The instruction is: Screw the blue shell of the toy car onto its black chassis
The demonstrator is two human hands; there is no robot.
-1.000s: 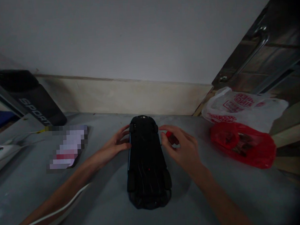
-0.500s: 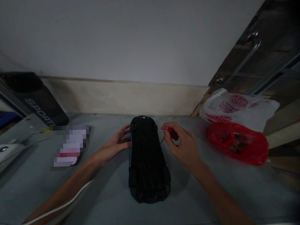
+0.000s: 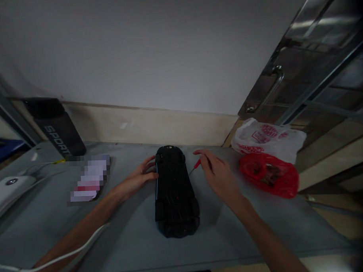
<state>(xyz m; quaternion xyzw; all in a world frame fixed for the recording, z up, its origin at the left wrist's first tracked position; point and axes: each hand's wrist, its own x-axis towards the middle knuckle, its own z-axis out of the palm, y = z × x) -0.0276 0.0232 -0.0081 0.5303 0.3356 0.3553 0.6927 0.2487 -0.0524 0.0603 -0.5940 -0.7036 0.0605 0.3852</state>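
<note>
A toy car (image 3: 173, 184) lies upside down on the grey table (image 3: 128, 241), its black underside facing up and a strip of blue body showing along its left edge. My left hand (image 3: 139, 176) grips the car's left side near the far end, with thumb and fingertips against it. On the other side, my right hand (image 3: 217, 170) holds a small screwdriver (image 3: 197, 164) with a red handle and thin shaft. Its tip points down-left toward the car's right edge; I cannot tell whether it touches. My right index finger is stretched out, and the handle's rear is hidden by the hand.
Right of my hand lie a red plastic bag (image 3: 269, 175) with things inside and a white printed bag (image 3: 267, 137). At left are a phone (image 3: 92, 177), a dark bottle (image 3: 58, 130) and a white device (image 3: 12, 187). A white cable (image 3: 63, 255) crosses my left forearm. Behind stands a wall (image 3: 151, 53).
The camera view has shifted slightly. My right index finger has straightened, and more of the screwdriver's red handle shows below it. My left hand stays on the car.
</note>
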